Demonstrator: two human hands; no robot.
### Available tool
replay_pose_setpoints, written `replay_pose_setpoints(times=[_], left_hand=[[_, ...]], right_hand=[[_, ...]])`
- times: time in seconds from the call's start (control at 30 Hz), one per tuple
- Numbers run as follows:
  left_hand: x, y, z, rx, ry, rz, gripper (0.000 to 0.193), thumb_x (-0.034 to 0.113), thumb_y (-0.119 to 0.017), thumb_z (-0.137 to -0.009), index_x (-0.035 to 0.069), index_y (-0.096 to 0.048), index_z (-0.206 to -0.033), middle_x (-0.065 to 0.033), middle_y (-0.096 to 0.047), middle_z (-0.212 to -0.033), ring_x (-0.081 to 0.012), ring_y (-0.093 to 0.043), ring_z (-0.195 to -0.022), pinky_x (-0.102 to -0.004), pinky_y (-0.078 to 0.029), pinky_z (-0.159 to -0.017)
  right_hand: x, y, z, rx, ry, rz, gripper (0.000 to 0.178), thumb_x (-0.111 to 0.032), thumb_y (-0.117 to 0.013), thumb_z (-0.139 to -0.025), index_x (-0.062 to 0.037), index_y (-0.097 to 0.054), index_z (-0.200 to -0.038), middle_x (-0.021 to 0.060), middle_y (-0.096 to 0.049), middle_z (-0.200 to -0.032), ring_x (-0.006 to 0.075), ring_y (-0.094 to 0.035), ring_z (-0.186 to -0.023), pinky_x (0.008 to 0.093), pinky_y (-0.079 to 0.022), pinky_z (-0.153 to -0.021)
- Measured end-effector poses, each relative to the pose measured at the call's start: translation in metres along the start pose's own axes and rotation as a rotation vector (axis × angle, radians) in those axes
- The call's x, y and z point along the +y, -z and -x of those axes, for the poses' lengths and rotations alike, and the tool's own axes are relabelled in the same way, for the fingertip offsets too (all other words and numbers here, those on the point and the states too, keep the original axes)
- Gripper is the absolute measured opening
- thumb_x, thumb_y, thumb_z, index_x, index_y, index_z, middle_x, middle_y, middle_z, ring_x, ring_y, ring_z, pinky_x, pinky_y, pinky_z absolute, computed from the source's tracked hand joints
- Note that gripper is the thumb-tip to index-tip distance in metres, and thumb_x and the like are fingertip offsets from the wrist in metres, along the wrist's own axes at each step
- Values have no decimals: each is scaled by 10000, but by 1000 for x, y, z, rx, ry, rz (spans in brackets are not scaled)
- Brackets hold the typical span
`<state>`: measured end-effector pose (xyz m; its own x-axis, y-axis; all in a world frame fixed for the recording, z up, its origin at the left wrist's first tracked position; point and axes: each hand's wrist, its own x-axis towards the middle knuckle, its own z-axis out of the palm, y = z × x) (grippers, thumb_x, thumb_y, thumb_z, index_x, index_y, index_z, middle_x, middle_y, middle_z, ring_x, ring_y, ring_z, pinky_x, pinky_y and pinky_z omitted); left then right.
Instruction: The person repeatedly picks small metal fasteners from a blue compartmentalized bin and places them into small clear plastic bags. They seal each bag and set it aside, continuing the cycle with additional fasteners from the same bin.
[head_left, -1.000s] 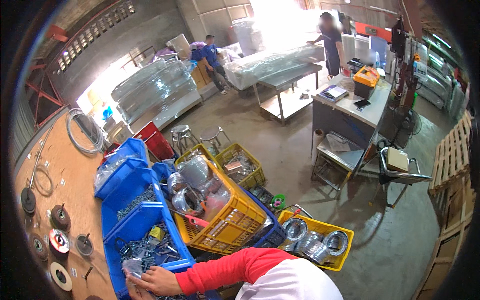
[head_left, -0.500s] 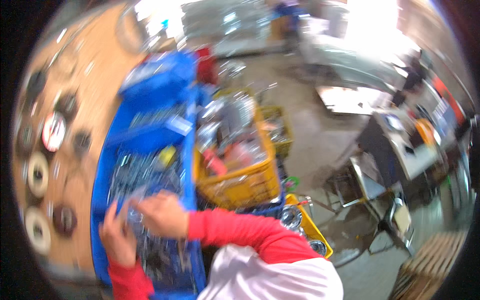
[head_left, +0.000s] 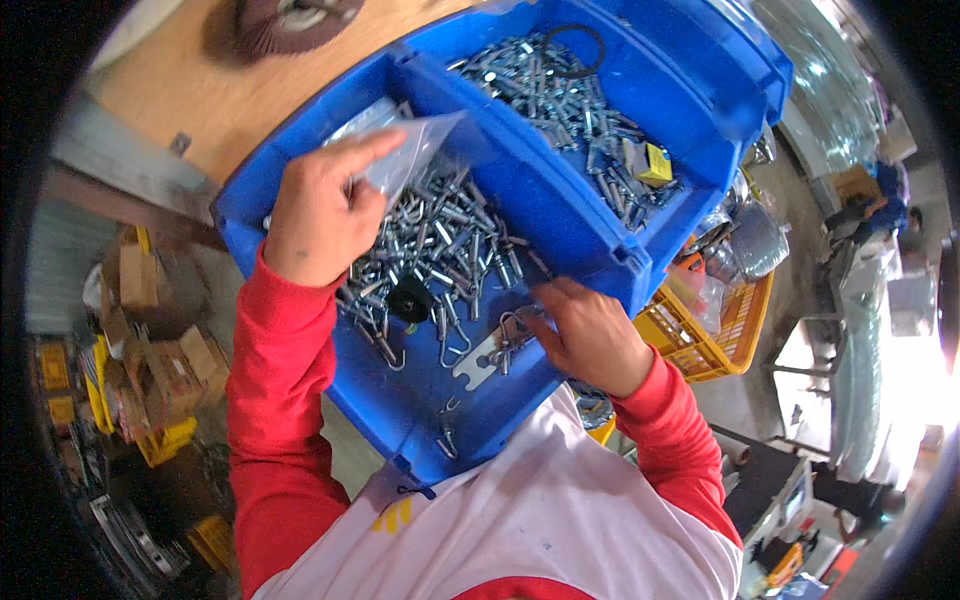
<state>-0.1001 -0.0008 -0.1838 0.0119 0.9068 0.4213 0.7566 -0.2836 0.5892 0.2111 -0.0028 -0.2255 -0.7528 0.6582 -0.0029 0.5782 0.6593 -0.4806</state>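
Note:
In my left hand [head_left: 325,210] a clear plastic bag [head_left: 425,145] is pinched between thumb and fingers, above the near compartment of a blue bin [head_left: 400,430]. Loose hook bolts [head_left: 440,240] with threaded shanks are heaped under it. My right hand [head_left: 590,335] is low in the same compartment, at its right side. Its thumb and forefinger are apart beside a small cluster of hook bolts [head_left: 508,342]; whether they touch it I cannot tell. A flat metal wrench [head_left: 474,372] lies by that cluster, and a black round piece [head_left: 409,299] rests on the heap.
Beyond a blue divider [head_left: 540,150], another compartment holds bolts [head_left: 550,95], a black ring [head_left: 575,52] and a small yellow box [head_left: 655,165]. A yellow crate [head_left: 700,335] of bagged parts stands to the right. A wooden board [head_left: 165,80] carries a dark abrasive wheel [head_left: 295,22]. Cardboard boxes [head_left: 165,375] lie lower left.
The view has swung round and come closer to the bin. My hands, close together before, are now apart: the left raised with the bag, the right down by the hook bolts.

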Motion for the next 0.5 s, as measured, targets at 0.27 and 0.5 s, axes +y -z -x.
replay_pose_setpoints(times=[0.27, 0.5], left_hand=[[-7, -6, 2, -12, -102, -87, 422, -31, -577, -766, -9, -724, -1161, -221, -716, -1144, -382, -713, -971, -413, -577, -867], [-6, -4, 5, -99, -82, -58, 477, -82, -517, -748, -28, -711, -1180, -235, -711, -1176, -367, -712, -1059, -380, -563, -913]], right_hand=[[26, -63, -81, -149, -149, 302, 241, -115, -644, -860, 74, -585, -997, 301, -655, -996, 445, -700, -854, 510, -585, -720], [27, -54, -59, -53, -200, 175, 204, -20, -582, -823, 63, -542, -1005, 302, -673, -842, 448, -705, -770, 547, -570, -689]])
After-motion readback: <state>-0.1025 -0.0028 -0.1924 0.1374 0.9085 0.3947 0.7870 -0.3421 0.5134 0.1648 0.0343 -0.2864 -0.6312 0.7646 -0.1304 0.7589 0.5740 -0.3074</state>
